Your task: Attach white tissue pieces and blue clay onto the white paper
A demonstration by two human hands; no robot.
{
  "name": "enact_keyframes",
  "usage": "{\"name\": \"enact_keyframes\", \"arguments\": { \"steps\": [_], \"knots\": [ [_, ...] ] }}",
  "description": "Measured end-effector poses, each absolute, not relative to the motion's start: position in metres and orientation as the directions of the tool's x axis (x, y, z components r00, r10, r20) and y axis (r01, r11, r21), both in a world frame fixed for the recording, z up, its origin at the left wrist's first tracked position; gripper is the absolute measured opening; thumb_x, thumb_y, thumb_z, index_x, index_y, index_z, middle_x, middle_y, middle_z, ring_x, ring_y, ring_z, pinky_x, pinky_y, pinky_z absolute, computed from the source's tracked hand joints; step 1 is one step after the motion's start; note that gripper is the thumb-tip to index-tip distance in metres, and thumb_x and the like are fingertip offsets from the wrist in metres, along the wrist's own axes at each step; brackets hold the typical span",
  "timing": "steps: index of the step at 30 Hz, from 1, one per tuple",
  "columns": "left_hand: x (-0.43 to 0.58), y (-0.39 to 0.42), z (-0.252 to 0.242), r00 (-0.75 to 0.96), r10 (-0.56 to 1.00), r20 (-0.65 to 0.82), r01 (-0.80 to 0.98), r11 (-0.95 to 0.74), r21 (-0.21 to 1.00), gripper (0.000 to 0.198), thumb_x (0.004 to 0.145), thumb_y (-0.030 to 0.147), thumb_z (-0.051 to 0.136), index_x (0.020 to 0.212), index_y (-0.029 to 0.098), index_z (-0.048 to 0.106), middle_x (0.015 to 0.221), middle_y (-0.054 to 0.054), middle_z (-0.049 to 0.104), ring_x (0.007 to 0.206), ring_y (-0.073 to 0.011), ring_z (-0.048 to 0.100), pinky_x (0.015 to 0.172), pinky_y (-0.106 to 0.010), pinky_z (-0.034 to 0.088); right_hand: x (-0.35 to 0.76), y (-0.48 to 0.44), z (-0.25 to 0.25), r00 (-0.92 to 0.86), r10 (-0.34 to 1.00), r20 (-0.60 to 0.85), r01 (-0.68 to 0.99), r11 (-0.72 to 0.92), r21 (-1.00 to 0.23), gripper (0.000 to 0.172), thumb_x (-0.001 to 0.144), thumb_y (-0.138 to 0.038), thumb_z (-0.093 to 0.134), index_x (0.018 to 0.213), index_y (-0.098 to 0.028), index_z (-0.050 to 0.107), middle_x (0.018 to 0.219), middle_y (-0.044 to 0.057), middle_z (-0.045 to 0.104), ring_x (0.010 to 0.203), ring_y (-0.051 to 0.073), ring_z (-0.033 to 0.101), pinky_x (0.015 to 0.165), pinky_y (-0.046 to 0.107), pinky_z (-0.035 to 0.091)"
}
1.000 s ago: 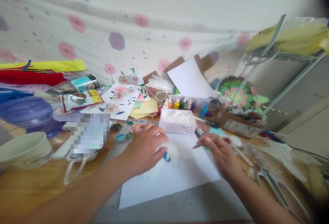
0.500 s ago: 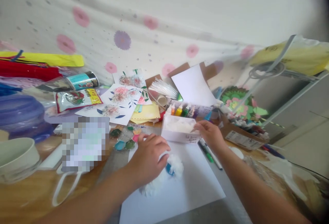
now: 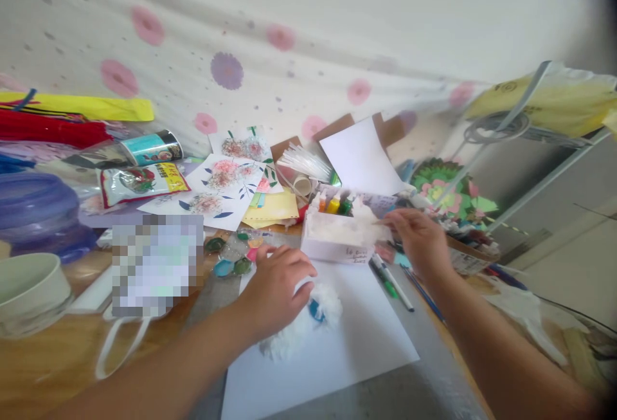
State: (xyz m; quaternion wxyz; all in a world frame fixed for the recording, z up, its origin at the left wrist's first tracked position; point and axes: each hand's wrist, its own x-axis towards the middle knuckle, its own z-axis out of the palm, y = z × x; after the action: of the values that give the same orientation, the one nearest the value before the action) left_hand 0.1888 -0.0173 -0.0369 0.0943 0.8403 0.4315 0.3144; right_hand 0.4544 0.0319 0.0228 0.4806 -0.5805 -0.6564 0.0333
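Fluffy white cotton (image 3: pixel 337 227) fills a small white box (image 3: pixel 332 251) with handwriting on its front. At the box's right end, my right hand (image 3: pixel 418 240) pinches a wisp of that cotton, stretched out from the rest. Over the upper left of a white paper sheet (image 3: pixel 337 368), my left hand (image 3: pixel 284 288) hovers with its fingers curved and apart, holding nothing visible. Cotton tufts (image 3: pixel 328 303) with a blue patch (image 3: pixel 315 310) lie on the sheet beside this hand. More white fluff (image 3: pixel 279 343) sits below it, partly hidden by the hand.
Paint palette (image 3: pixel 234 256) left of the box; paint bottles (image 3: pixel 333 204) behind it. Markers (image 3: pixel 393 283) and a blue brush (image 3: pixel 424 294) lie right of the paper. Floral paintings (image 3: pixel 224 182), a white bowl (image 3: pixel 33 291) and a blurred-out object (image 3: pixel 157 265) are at left.
My right hand has moved right and slightly up, drawing cotton out past the box's edge. The blue brush has come into view. My left hand has hardly moved.
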Motion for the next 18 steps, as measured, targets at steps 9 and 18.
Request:
{"name": "enact_keyframes", "arguments": {
  "steps": [9,18],
  "knots": [
    [0.192,-0.016,-0.04,0.487,0.775,0.403,0.684,-0.626,0.376,0.015,0.083,0.022,0.051,0.09,0.024,0.065,0.098,0.0,0.065,0.094,-0.0209,0.055,0.093,-0.045,0.025,0.471,-0.017,-0.03,-0.095,0.903,0.419,0.678,0.367,-0.637,0.02,0.084,-0.035,0.057,0.073,-0.024,0.07,0.086,0.005,0.073,0.089,0.025,0.066,0.082,0.038,0.05],
    [0.192,-0.019,-0.037,0.557,0.739,0.379,0.678,-0.668,0.306,0.017,0.086,0.025,0.049,0.091,0.026,0.065,0.101,0.0,0.063,0.096,-0.0224,0.054,0.094,-0.046,0.022,0.496,-0.02,-0.023,-0.056,0.928,0.367,0.519,0.341,-0.784,0.024,0.086,-0.039,0.057,0.077,-0.022,0.07,0.082,0.004,0.072,0.083,0.021,0.066,0.083,0.037,0.048]
  ]
}}
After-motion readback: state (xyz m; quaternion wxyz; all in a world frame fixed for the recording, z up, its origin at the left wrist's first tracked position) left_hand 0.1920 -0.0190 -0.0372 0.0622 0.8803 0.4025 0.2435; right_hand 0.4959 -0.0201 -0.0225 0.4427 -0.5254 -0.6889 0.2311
